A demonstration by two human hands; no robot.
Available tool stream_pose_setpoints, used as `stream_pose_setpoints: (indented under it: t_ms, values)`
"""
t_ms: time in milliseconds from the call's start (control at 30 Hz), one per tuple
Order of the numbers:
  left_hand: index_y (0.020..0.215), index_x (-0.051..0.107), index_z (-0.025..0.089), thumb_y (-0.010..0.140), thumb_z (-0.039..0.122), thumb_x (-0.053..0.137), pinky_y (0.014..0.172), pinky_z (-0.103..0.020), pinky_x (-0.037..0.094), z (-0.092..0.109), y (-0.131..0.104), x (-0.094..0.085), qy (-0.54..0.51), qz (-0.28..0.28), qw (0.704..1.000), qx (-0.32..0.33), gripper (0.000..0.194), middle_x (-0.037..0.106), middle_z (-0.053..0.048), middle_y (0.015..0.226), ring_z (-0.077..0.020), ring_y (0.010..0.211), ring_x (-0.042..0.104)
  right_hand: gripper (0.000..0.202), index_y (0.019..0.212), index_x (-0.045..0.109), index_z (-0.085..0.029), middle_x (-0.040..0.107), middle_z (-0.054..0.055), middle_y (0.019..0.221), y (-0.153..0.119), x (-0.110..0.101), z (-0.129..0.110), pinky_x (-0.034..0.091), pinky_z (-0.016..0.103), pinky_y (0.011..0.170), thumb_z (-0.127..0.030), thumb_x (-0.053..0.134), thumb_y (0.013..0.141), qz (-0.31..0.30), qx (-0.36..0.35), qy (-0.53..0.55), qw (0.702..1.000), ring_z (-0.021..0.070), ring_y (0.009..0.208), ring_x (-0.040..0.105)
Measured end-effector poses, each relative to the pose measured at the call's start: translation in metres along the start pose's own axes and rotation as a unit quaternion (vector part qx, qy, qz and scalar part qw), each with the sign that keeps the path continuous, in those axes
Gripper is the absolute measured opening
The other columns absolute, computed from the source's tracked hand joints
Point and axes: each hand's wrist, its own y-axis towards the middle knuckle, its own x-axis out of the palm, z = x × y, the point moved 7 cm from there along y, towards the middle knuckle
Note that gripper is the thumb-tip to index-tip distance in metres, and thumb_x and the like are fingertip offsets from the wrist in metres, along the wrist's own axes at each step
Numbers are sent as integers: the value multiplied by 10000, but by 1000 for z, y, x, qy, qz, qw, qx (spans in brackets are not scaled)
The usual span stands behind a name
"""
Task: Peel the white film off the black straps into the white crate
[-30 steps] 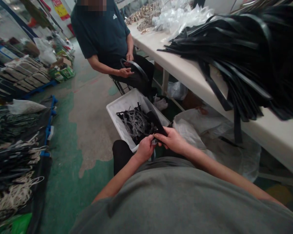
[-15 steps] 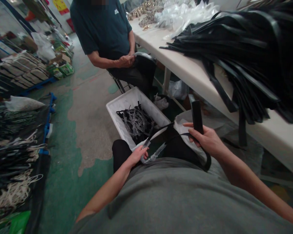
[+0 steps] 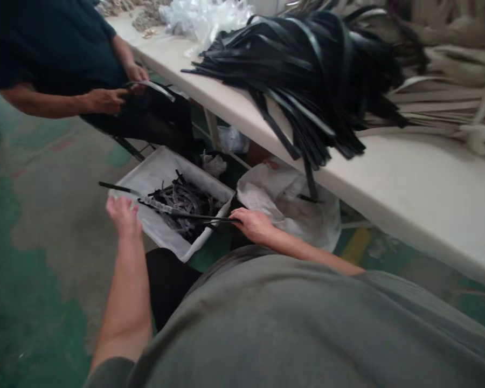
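The right hand (image 3: 253, 223) pinches a black strap (image 3: 202, 217), now stretched over the white bin (image 3: 141, 173). The left hand's (image 3: 124, 215) grip is unclear.

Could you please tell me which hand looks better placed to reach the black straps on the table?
Probably the right hand: it is nearer the black straps, though it holds a thin strap. The left hand is farther off, beside the bin.

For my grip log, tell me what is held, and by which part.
The right hand holds a black strap at the right end of its visible length; whether the left hand grips it cannot be told.
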Motion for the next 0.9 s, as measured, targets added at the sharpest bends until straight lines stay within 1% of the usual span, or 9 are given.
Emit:
stream_pose_setpoints:
  t_ms: [67, 167, 267, 367, 467, 633, 733, 800, 900]
  values:
    - [1347, 359, 219, 892, 259, 535, 794, -257, 503, -16, -16, 1, -13, -15, 999, -33, 490, 491, -103, 1365, -123, 982, 608, 244, 1065, 696, -237, 718, 50, 1046, -9, -4, 20, 455, 273, 772, -324, 496, 955, -14, 57, -47, 997, 210, 951, 655]
    - [1280, 451, 233, 836, 208, 600, 789, -261, 507, -60, -69, 10, 4, -106, 983, -150, 469, 587, -72, 1226, -110, 874, 640, 302, 1031, 709, -230, 731, 77, 973, -28, -18, 64, 452, 284, 750, -391, 464, 960, 1, 148, -69, 987, 232, 920, 663]
    - [1148, 548, 232, 807, 214, 636, 755, -273, 516, -101, -132, 19, 56, -209, 942, -257, 353, 651, -55, 1074, -127, 815, 663, 351, 1079, 701, -198, 720, 129, 1069, -38, -31, 121, 458, 298, 794, -397, 434, 969, 31, 237, -78, 968, 261, 997, 657]
    - [1051, 607, 247, 748, 285, 719, 722, -294, 523, -118, -176, 31, 106, -312, 898, -292, 325, 689, -51, 1021, -183, 843, 683, 369, 1162, 675, -168, 704, 139, 1148, -34, -30, 174, 464, 277, 828, -359, 416, 983, 34, 297, -69, 952, 251, 1051, 649]
    - [1026, 641, 276, 672, 384, 783, 751, -334, 530, -110, -195, 47, 121, -398, 871, -262, 397, 712, -47, 1046, -240, 919, 687, 376, 1262, 623, -145, 684, 135, 1213, -25, -18, 208, 467, 244, 828, -314, 521, 942, 20, 325, -49, 944, 235, 1062, 651]
    - [1002, 676, 284, 636, 486, 778, 822, -393, 528, -92, -204, 63, 140, -439, 868, -184, 430, 733, -52, 1053, -297, 1004, 676, 329, 1120, 702, -93, 691, 207, 1165, -23, 2, 230, 471, 285, 823, -303, 585, 895, 13, 355, -27, 934, 291, 1073, 653]
    - [1020, 685, 256, 638, 515, 770, 892, -412, 507, -82, -215, 68, 149, -462, 860, -158, 470, 731, -81, 1074, -301, 1018, 670, 302, 1078, 714, -103, 694, 204, 1154, -28, 1, 229, 468, 301, 824, -292, 551, 907, 38, 358, -14, 933, 292, 1065, 652]
    - [1026, 679, 213, 632, 562, 758, 907, -429, 504, -67, -221, 70, 136, -465, 861, -155, 532, 729, -109, 1057, -299, 984, 677, 292, 1068, 711, -115, 698, 189, 1144, -33, -4, 221, 465, 296, 816, -282, 527, 913, 62, 347, -1, 936, 278, 1050, 651]
    - [964, 680, 165, 704, 597, 692, 899, -416, 508, -18, -229, 74, 99, -480, 863, -127, 505, 732, -117, 964, -271, 917, 684, 269, 970, 713, -125, 734, 145, 977, -38, -17, 199, 465, 266, 741, -296, 515, 906, 94, 310, 36, 945, 239, 923, 666]
